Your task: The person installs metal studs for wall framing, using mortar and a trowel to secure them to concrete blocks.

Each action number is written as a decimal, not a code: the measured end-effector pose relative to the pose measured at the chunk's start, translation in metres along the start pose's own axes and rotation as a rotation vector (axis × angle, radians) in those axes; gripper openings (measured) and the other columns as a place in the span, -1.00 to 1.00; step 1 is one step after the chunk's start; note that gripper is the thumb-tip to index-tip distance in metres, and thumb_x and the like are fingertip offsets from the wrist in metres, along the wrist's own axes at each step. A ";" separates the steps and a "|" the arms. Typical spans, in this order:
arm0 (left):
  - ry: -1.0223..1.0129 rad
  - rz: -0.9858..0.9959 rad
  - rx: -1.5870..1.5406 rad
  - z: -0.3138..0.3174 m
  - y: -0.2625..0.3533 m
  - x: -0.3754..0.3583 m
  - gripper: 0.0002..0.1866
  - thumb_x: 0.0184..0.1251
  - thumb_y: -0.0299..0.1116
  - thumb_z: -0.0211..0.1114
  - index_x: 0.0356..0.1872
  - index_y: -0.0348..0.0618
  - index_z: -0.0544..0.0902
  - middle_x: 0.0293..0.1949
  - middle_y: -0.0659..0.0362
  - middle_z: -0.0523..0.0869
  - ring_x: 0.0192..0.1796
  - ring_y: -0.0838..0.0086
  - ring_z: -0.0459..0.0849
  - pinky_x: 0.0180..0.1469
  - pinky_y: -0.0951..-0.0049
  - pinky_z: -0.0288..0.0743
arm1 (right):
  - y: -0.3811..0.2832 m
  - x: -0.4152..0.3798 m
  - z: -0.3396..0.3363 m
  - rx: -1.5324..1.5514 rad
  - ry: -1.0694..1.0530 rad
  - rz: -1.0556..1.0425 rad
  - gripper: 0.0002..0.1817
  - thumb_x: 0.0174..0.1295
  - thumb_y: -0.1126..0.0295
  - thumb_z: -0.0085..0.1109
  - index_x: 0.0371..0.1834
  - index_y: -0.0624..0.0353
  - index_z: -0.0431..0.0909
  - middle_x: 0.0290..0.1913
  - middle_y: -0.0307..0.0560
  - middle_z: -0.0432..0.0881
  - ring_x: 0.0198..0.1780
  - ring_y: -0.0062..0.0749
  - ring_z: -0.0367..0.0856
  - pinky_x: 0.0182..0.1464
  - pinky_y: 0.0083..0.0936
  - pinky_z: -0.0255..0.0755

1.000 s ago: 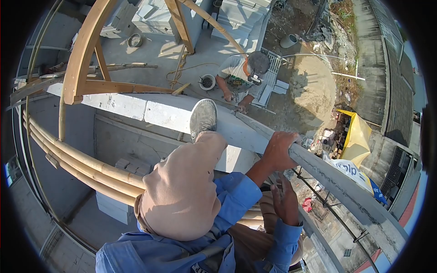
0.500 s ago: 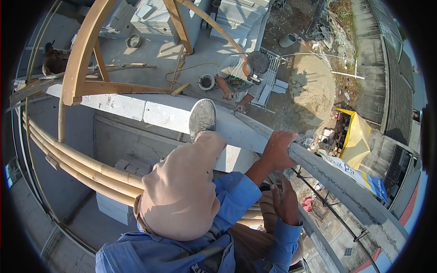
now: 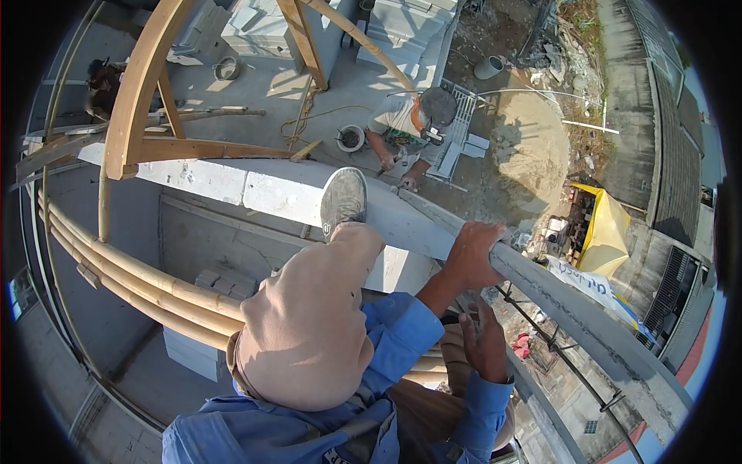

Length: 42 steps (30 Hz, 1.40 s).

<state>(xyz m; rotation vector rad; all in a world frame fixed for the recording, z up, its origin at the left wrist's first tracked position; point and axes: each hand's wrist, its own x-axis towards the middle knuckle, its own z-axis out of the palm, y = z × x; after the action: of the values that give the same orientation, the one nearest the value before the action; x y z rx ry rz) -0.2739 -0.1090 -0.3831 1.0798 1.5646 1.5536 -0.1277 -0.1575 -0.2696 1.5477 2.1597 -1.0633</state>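
My left hand (image 3: pixel 473 255) is wrapped over the top of a long grey beam (image 3: pixel 583 317), which is stained with dried mortar and slopes from the wall to the lower right. Just below it, my right hand (image 3: pixel 485 342) is raised beside the beam, thumb and fingers apart, with nothing visible in it. Part of the far side of each hand is hidden. My shoe (image 3: pixel 345 197) rests on the pale block wall (image 3: pixel 286 192), knee bent. At the beam's far end, a co-worker in a cap (image 3: pixel 438 107) crouches, one hand (image 3: pixel 410 182) close to its tip.
Bamboo poles (image 3: pixel 154 274) run at my left, and a wooden frame (image 3: pixel 127 100) stands on the wall. A bucket (image 3: pixel 350 139) and stacked white blocks (image 3: pixel 259 31) are beyond. Right of the beam is a drop to ground with sand (image 3: pixel 529 143) and a yellow tarp (image 3: pixel 603 240).
My hands and the beam stay in place. Another person at the far left has shifted rightward, and the printed banner below the beam has flapped into a different fold.
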 end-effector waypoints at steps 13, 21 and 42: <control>-0.030 -0.011 -0.007 -0.003 0.002 0.001 -0.51 -0.24 -0.18 0.64 -0.26 -0.03 0.58 -0.32 0.11 0.66 -0.14 0.05 0.68 0.05 0.12 0.44 | 0.000 0.000 0.000 -0.002 -0.005 0.014 -0.45 0.55 0.21 0.12 0.51 0.23 0.41 0.20 0.36 0.67 0.15 0.17 0.75 0.18 -0.09 0.59; -0.023 -0.012 0.002 -0.002 0.000 0.000 -0.51 -0.27 -0.20 0.63 -0.27 -0.04 0.58 -0.32 0.11 0.66 -0.14 0.05 0.68 0.05 0.11 0.44 | 0.000 0.001 0.000 0.007 -0.017 0.007 -0.46 0.54 0.28 0.13 0.51 0.28 0.39 0.19 0.41 0.67 0.16 0.17 0.75 0.19 -0.11 0.59; 0.030 0.021 0.005 0.002 -0.004 -0.002 -0.54 -0.23 -0.22 0.62 -0.27 -0.06 0.59 -0.29 0.08 0.67 -0.11 0.03 0.68 0.05 0.11 0.45 | 0.006 -0.001 0.003 0.006 -0.017 0.011 -0.44 0.56 0.25 0.10 0.54 0.24 0.37 0.21 0.38 0.67 0.17 0.13 0.74 0.20 -0.11 0.59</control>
<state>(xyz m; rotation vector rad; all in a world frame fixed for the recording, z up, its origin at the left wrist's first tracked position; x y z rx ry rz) -0.2716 -0.1098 -0.3871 1.0839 1.5829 1.5870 -0.1227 -0.1588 -0.2735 1.5458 2.1365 -1.0770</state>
